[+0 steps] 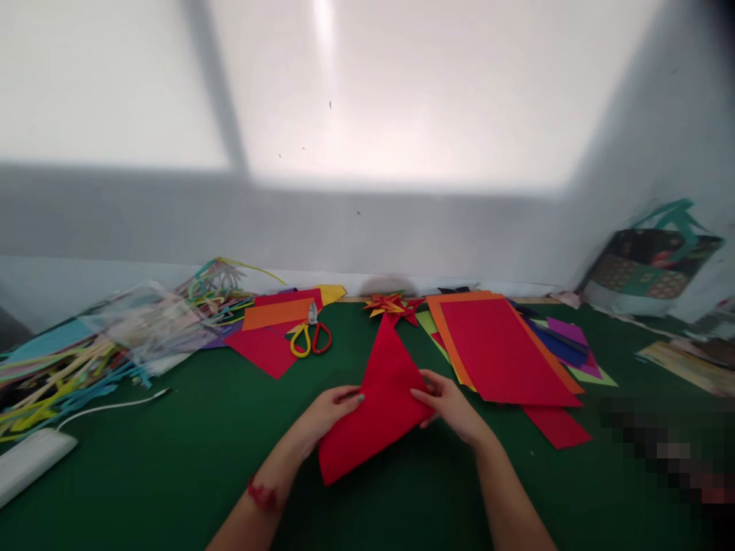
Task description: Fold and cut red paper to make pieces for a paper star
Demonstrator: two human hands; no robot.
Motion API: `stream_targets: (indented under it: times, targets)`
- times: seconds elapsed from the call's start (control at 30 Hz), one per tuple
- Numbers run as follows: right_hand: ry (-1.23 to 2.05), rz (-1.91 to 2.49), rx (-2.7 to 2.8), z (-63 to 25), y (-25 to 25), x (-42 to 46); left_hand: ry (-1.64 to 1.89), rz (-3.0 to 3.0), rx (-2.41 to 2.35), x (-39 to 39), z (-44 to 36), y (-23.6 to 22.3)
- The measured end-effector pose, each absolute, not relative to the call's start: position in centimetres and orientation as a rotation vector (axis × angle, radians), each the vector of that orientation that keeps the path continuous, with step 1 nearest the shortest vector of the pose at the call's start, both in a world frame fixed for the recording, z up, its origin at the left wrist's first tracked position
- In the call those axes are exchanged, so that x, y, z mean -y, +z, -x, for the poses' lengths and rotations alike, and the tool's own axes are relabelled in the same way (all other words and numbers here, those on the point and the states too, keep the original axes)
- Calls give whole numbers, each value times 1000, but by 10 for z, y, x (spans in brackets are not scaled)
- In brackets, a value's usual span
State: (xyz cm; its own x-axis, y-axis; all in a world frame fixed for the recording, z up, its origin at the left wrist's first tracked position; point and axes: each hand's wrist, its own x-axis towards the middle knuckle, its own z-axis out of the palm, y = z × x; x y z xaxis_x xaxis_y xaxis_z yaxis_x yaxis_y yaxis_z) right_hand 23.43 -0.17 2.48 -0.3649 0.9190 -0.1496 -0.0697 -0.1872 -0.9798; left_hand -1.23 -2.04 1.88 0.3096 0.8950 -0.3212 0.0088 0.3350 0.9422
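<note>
A red sheet of paper (382, 405) folded into a triangle lies on the green table (172, 444), its tip pointing away from me. My left hand (330, 413) pinches its left edge, fingers closed on the paper. My right hand (448, 405) grips the right corner the same way. A red band sits on my left wrist.
Red and orange sheets (499, 348) are stacked to the right, with purple and blue ones beyond. Yellow and red scissors (310, 337) lie behind on more paper. A folded paper star (393, 306) sits by the wall. Paper strips (63, 375), a plastic bag and a white cable lie left. A patterned bag (651, 268) stands far right.
</note>
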Motion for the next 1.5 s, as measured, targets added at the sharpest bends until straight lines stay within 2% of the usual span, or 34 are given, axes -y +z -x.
stream_targets:
  times: [0.17,0.37,0.47,0.67,1.5]
  targets:
    - [1610,1087,1298,-229,34,2,730,-1030,-1002,29,8,15]
    - [1511,1099,917,-206,48,7,1075,-986,-1066,33,-5,22]
    - [1532,1103,921,-193,47,11,1139,-919,-1034,39,-14,26]
    - [1452,1114,918,-190,43,13,1071,-848,-949,47,-27,23]
    - [1313,1108,939,-207,48,12,1004,-1004,-1099,48,-20,32]
